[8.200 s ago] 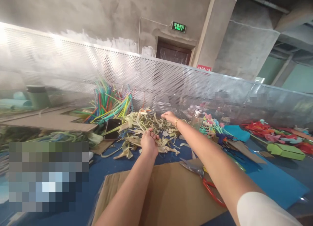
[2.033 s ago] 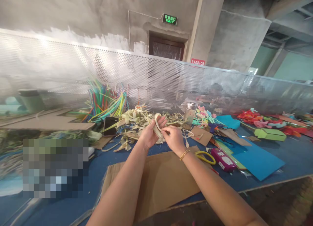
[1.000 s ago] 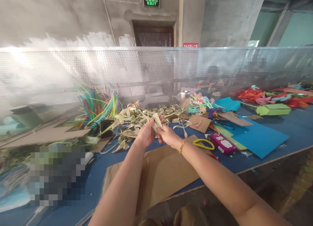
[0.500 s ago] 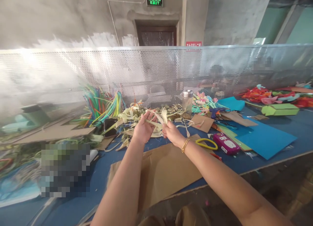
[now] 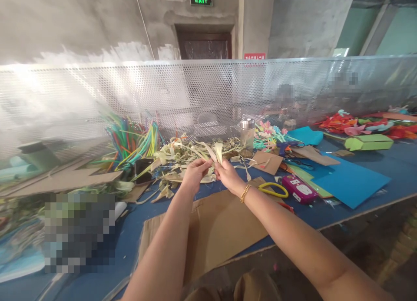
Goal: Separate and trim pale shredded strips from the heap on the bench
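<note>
1. Your left hand (image 5: 196, 173) is nearly closed, fingers curled in, with thumb and fingertips pinching the lower end of the pale husk strips (image 5: 219, 152). It hangs just past the far edge of the brown cardboard sheet (image 5: 224, 236).
2. Your right hand (image 5: 227, 175) is also curled nearly closed and pinches the same strips from the other side, just past the cardboard sheet's far edge. The two hands meet or almost meet; which, you cannot tell from here. A gold bracelet (image 5: 245, 193) circles your right wrist.
3. The strips you hold rise from your fingertips, one fairly upright and one leaning left, above the table beyond the cardboard sheet.
4. Behind your hands, on the far side of the cardboard sheet, a loose heap of dry husks (image 5: 167, 155) spreads over the blue table (image 5: 125, 236).
5. Farther off and to the left of the cardboard sheet stands a bundle of coloured stems (image 5: 133, 140).
6. Beyond the cardboard sheet, a little to the right, you have a clear bottle (image 5: 248, 138) with a metal lid.
7. Near the cardboard sheet's right far corner lies a yellow loop (image 5: 286, 192), then a purple case (image 5: 299, 189).
8. Well to the right of the cardboard sheet, a blue sheet (image 5: 352, 179) lies flat on the table.
</note>
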`<state>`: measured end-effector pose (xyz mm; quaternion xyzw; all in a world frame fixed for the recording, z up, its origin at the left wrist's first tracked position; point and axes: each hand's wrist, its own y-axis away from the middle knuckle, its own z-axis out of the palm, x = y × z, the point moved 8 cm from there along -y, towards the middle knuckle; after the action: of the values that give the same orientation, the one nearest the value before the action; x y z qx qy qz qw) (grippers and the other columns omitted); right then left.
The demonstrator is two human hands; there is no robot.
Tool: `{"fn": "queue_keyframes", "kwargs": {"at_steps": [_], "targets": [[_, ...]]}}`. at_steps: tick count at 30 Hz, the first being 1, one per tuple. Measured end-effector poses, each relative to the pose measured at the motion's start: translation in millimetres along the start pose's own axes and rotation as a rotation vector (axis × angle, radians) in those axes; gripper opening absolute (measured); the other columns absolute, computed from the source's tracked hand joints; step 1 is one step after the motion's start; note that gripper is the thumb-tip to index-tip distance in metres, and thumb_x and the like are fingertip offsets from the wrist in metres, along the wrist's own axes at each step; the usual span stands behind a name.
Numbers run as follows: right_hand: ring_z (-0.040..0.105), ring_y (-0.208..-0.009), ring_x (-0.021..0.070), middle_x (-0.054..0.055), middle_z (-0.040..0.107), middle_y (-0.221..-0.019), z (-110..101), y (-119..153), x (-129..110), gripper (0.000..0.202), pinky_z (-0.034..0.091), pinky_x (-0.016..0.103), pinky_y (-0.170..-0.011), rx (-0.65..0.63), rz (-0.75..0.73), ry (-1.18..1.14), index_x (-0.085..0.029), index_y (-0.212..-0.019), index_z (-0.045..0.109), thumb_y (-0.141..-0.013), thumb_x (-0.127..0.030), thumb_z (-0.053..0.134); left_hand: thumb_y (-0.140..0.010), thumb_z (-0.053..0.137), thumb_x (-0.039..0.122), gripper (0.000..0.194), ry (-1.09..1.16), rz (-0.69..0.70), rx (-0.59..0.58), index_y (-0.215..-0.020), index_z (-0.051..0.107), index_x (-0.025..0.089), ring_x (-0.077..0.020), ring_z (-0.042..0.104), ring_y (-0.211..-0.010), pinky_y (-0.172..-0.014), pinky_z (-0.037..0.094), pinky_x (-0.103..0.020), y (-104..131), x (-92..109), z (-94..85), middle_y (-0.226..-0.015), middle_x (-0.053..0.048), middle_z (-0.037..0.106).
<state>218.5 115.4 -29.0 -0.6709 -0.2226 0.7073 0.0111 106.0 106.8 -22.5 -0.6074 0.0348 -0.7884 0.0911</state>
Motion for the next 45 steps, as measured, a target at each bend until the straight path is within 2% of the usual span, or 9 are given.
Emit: {"fn": "queue_keyframes", "kwargs": {"at_steps": [8,15,22,27,30,34,38,42,45], "targets": [[0.036,-0.044,0.0064,-0.008,0.042,-0.055,3,2,3,0.023,0.033,0.021,-0.045,-0.013,0.101,-0.15,-0.02,-0.083,0.049,-0.084,-0.042,0.052,-0.063,0.081,0.037,0.027,0.007,-0.024,0.016,-0.066,0.064,0.015,-0.0063,0.044,-0.049,-0.048,0.034,-0.019,3,3,-1.3,-0.056,0.003,0.053],[0.037,-0.042,0.0059,-0.008,0.042,-0.053,11,6,1,0.032,0.036,0.02,-0.043,-0.101,0.143,-0.173,-0.02,-0.077,0.049,-0.083,-0.05,0.056,-0.076,0.068,0.042,0.03,-0.002,-0.096,-0.294,-0.083,0.069,0.013,-0.0164,0.056,-0.049,-0.051,0.047,-0.03,16,-2,31.8,-0.057,-0.004,0.06],[0.053,-0.047,0.009,0.001,0.062,-0.063,20,17,8,0.021,0.047,0.022,-0.047,-0.24,0.398,-0.26,-0.014,-0.081,0.057,-0.088,-0.034,0.053,-0.08,0.064,0.035,0.038,0.162,-0.147,-0.215,-0.109,0.066,0.011,-0.0113,0.048,-0.039,-0.034,0.035,-0.022,11,-2,20.8,-0.061,-0.004,0.062],[0.048,-0.042,0.0072,-0.001,0.058,-0.056,20,18,9,0.022,0.043,0.02,-0.043,-0.28,0.431,-0.314,-0.013,-0.081,0.062,-0.09,-0.031,0.052,-0.083,0.061,0.034,0.035,0.185,-0.176,-0.241,-0.11,0.066,0.012,-0.0119,0.051,-0.042,-0.038,0.043,-0.025,16,3,25.2,-0.066,-0.005,0.064],[0.044,-0.04,0.0063,-0.003,0.053,-0.053,20,17,9,0.021,0.041,0.019,-0.04,-0.287,0.416,-0.306,-0.013,-0.08,0.062,-0.088,-0.031,0.054,-0.084,0.061,0.033,0.034,0.195,-0.202,-0.226,-0.108,0.066,0.011,-0.0123,0.054,-0.047,-0.042,0.046,-0.025,16,1,25.4,-0.074,-0.008,0.067],[0.042,-0.041,0.0061,-0.003,0.054,-0.055,15,14,8,0.018,0.039,0.018,-0.04,-0.251,0.376,-0.207,-0.014,-0.081,0.063,-0.086,-0.03,0.056,-0.086,0.059,0.033,0.03,0.25,-0.129,-0.091,-0.105,0.068,0.011,-0.0144,0.061,-0.061,-0.05,0.048,-0.024,6,4,8.2,-0.084,-0.009,0.069],[0.051,-0.052,0.0085,0.001,0.062,-0.067,-1,8,12,0.016,0.039,0.019,-0.046,-0.096,0.338,-0.005,-0.016,-0.081,0.064,-0.083,-0.031,0.058,-0.084,0.062,0.032,0.026,0.297,-0.056,0.044,-0.099,0.069,0.012,-0.0159,0.064,-0.078,-0.063,0.05,-0.024,-2,6,-10.8,-0.096,-0.01,0.07],[0.059,-0.075,0.0138,0.003,0.069,-0.085,-13,-2,1,0.022,0.044,0.023,-0.063,0.056,0.069,0.046,-0.018,-0.086,0.066,-0.078,-0.039,0.063,-0.077,0.069,0.039,0.034,0.213,-0.073,-0.01,-0.099,0.07,0.013,-0.0184,0.065,-0.078,-0.067,0.049,-0.026,-1,-1,-3.1,-0.088,-0.009,0.071],[0.053,-0.064,0.0123,0.0,0.063,-0.07,-13,-4,0,0.023,0.039,0.024,-0.06,0.058,-0.021,0.072,-0.018,-0.079,0.066,-0.075,-0.04,0.064,-0.074,0.072,0.039,0.037,0.188,-0.09,-0.079,-0.099,0.07,0.012,-0.0198,0.066,-0.078,-0.069,0.05,-0.028,3,-4,9.3,-0.085,-0.009,0.071]]}}
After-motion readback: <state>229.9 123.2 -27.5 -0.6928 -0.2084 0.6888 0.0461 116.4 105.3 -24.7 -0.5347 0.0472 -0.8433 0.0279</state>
